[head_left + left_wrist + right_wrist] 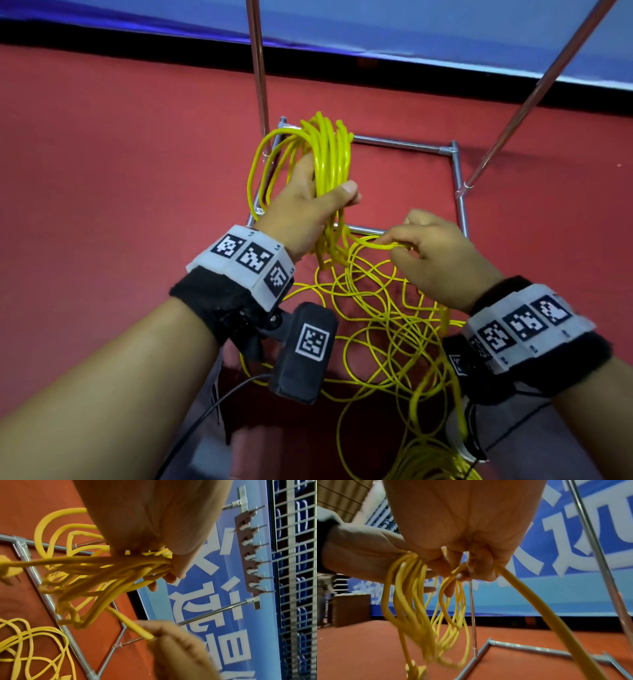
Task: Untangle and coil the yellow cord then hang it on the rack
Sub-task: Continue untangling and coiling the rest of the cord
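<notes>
**Head view: cord half coiled, both hands on it**

Head camera shows the left hand [301,209] raised over the red floor [102,171], its fingers and thumb closed around a bundle of loops of the yellow cord [329,154]. The loops stand up above the fist and also hang down below it. The right hand [435,253] is just to the right and a little nearer, and it pinches one single strand of the same cord between the thumb and the fingertips. This strand runs from the bundle to the right hand.

The rest of the cord lies loose and tangled on the floor, near the person, between the two forearms and below the right wrist.

Under and behind the hands stands the rack [404,145]. Its metal base frame lies flat on the floor and two thin poles rise from it. From the left wrist camera, a bar with a row of hooks [248,555] is visible at the top of the poles, in front of a blue banner [205,601] with white characters.
</notes>
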Motion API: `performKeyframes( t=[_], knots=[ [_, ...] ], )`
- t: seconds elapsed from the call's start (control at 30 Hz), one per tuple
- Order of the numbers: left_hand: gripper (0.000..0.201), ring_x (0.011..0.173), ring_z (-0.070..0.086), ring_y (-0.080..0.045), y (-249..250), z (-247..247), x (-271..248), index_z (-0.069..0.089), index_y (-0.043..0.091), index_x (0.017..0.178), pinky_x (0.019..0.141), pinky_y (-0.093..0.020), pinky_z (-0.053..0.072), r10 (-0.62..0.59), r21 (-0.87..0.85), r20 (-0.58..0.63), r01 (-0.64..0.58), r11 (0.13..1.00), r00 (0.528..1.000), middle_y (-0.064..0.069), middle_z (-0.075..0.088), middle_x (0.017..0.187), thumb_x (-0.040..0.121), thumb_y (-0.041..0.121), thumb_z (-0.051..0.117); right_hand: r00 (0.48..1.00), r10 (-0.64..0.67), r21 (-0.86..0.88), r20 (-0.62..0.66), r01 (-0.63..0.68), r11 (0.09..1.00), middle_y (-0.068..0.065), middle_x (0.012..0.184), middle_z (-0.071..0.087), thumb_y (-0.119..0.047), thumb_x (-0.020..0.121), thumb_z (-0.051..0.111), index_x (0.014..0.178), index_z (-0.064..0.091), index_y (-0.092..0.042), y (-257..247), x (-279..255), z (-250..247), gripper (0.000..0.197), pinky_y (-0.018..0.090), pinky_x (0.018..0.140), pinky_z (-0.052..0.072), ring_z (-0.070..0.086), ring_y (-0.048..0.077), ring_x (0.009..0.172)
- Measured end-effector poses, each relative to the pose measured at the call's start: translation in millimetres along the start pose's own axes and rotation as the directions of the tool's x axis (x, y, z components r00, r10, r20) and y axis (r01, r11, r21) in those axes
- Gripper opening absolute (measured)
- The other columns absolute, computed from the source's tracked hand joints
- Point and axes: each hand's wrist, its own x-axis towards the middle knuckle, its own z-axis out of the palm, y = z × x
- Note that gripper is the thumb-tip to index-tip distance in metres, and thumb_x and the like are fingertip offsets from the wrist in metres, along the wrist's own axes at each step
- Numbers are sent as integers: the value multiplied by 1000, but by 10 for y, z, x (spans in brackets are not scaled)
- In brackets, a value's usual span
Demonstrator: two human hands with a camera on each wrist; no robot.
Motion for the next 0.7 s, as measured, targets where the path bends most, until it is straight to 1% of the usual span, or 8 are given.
performKeyframes(
  t=[0.13, 0.2, 0.27, 0.33, 0.43, 0.53, 0.63, 0.7],
  knots=[
    [21, 73, 61, -8, -91, 45, -35, 47, 23, 99, 68, -32, 51, -20, 170, 69, 8, 985, 997, 7, 59, 78, 83, 25, 60, 974, -223, -4, -51, 223, 975, -5, 70, 40, -19, 72, 43, 89, 67, -10, -213, 55, -148, 30, 18, 59, 28, 35, 8, 61],
    [28, 72, 59, -8, -124, 79, -56, 47, 26, 108, 72, -34, 53, -35, 238, 108, 9, 971, 993, 6, 62, 81, 84, 30, 60, 973, -197, 79, -118, 206, 975, -1, 68, 43, -11, 69, 47, 88, 50, -11, -269, 84, -206, 19, 15, 58, 29, 38, 9, 61],
    [40, 74, 62, -11, -139, 115, -82, 45, 27, 117, 76, -43, 53, -71, 228, 152, 35, 973, 986, -3, 63, 90, 80, 33, 56, 977, -156, 228, -146, 187, 955, 3, 70, 52, -7, 71, 50, 88, 39, -17, -290, 103, -246, 22, 12, 55, 34, 46, 5, 57],
    [38, 67, 64, -14, -140, 124, -81, 46, 25, 115, 72, -47, 53, -101, 142, 159, 79, 987, 982, -5, 63, 83, 78, 31, 55, 987, -92, 358, -133, 135, 924, 6, 75, 60, 0, 75, 54, 87, 37, -24, -276, 118, -258, 32, 17, 53, 40, 51, 2, 56],
    [41, 58, 62, -13, -100, 90, -34, 44, 13, 114, 56, -32, 53, -92, 43, 104, 88, 995, 990, -4, 56, 76, 77, 27, 54, 990, 61, 456, -128, 4, 890, 3, 78, 63, -15, 77, 65, 90, 43, -32, -158, 145, -229, 31, 25, 56, 41, 47, 15, 59],
    [37, 56, 59, -16, -54, 5, 37, 41, 6, 108, 55, -28, 51, -63, -80, 19, 65, 995, 998, -3, 51, 73, 77, 23, 54, 984, 165, 552, 68, -175, 816, 6, 70, 63, -32, 78, 65, 93, 52, -28, 23, 107, -182, 20, 39, 68, 46, 54, 23, 65],
    [31, 57, 55, -19, -25, -76, 72, 42, 8, 106, 54, -28, 51, -46, -113, -34, 41, 993, 998, -4, 49, 74, 81, 21, 55, 952, 142, 437, 272, -253, 863, 20, 79, 62, -19, 89, 63, 88, 59, -18, 162, -5, -102, 5, 33, 76, 42, 53, 15, 74],
    [18, 58, 55, -17, -29, -104, 67, 44, 11, 102, 54, -27, 52, -44, -84, -55, 40, 996, 997, -4, 49, 76, 90, 16, 55, 939, 149, 451, 310, -283, 846, 21, 84, 64, -9, 91, 58, 88, 57, -16, 191, -52, -66, 8, 32, 79, 43, 56, 15, 79]
  ],
)
